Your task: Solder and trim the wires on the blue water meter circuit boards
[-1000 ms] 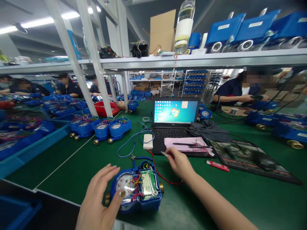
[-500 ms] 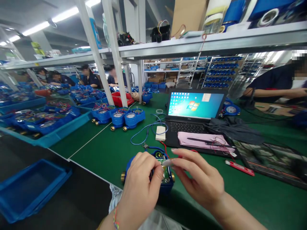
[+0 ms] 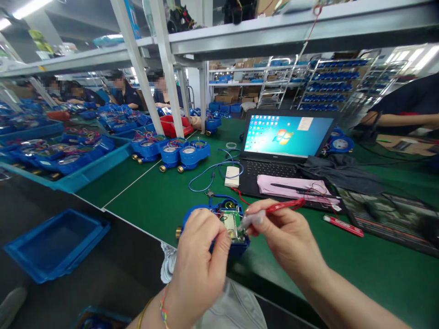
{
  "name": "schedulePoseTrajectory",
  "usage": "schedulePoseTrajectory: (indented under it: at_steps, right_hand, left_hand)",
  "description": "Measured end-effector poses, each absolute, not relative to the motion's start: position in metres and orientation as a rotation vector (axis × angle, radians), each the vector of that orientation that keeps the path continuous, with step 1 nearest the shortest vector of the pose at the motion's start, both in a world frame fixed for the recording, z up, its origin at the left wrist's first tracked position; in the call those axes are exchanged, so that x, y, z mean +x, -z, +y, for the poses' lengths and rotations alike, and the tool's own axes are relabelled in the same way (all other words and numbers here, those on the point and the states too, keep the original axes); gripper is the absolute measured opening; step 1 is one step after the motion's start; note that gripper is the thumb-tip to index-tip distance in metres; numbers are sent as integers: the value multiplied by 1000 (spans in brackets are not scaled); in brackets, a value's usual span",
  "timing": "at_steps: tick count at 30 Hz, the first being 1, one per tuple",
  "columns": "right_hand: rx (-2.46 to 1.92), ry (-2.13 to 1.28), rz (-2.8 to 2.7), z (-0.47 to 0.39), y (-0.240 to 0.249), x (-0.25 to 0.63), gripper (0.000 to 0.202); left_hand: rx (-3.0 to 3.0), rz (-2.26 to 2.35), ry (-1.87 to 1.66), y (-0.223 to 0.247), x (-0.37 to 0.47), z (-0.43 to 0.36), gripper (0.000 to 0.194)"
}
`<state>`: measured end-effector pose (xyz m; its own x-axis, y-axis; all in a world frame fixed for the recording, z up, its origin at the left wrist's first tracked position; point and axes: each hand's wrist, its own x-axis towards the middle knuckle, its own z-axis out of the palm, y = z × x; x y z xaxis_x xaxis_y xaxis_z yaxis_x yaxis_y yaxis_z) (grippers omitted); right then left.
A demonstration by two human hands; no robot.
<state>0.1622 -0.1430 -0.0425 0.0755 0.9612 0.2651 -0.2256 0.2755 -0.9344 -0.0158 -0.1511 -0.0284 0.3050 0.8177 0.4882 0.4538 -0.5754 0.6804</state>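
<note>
Blue meter [image 3: 240, 249] at the tabletop's [image 3: 164, 201] near edge.
Left hand's [image 3: 200, 256] fingers curl over it, how tightly or on what I cannot tell; right hand's [image 3: 291, 233] fingers pinch a pale piece [image 3: 253, 220], best kept steady.

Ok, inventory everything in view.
Table: 1, green, centre
Open device: 1, blue, table's near edge
Piece: 1, whitish, over device
Laptop: 1, black, centre
Folded cloth: 1, pink, on laptop
Crumpled cloth: 1, grey, laptop's right
Mat: 1, dark, right
Tube: 1, red, right
Box: 1, white, laptop's left
Cable: 1, blue, by box
Bin: 1, red, left
Trays: several, blue, left
Other devices: many, blue, left, background
Shelves: several, grey, overhead, background
People: several, dark-clothed, background
Left hand: 1, bare, at device
Right hand: 1, bare, holding piece
</note>
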Motion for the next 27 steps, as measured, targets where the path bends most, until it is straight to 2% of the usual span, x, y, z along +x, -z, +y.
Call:
schedulePoseTrajectory:
  at_steps: [4,8,12,15,20,22,25,27]
  right_hand:
    - [-984,-973,-1309,-137,34,172,21]
    - [-1038,-995,-1567,-138,32,169,18]
    - [-1078,-886,-1717,-138,36,166,7]
    - [-1084,-762,-1816,-135,43,167,8]
    - [-1044,-741,-1827,-135,50,168,9]
    - [-1054,-765,-1825,-136,50,168,10]
    - [-1052,-769,-1823,-137,49,169,13]
    - [-1040,-768,-1826,-138,49,169,14]
  left_hand:
    - [2144,1406,-1289,34,-61,-151,25]
    - [2033,1955,-1226,47,-121,-156,34]
    - [1989,2301,-975,57,-160,-155,20]
    - [2147,2208,-967,55,-151,-151,33]
    - [2463,1628,-1015,49,-84,-146,30]
    - [2517,1427,-898,50,-59,-141,49]
    - [2597,1292,-709,55,-37,-131,97]
    - [2650,1273,-637,60,-31,-126,106]
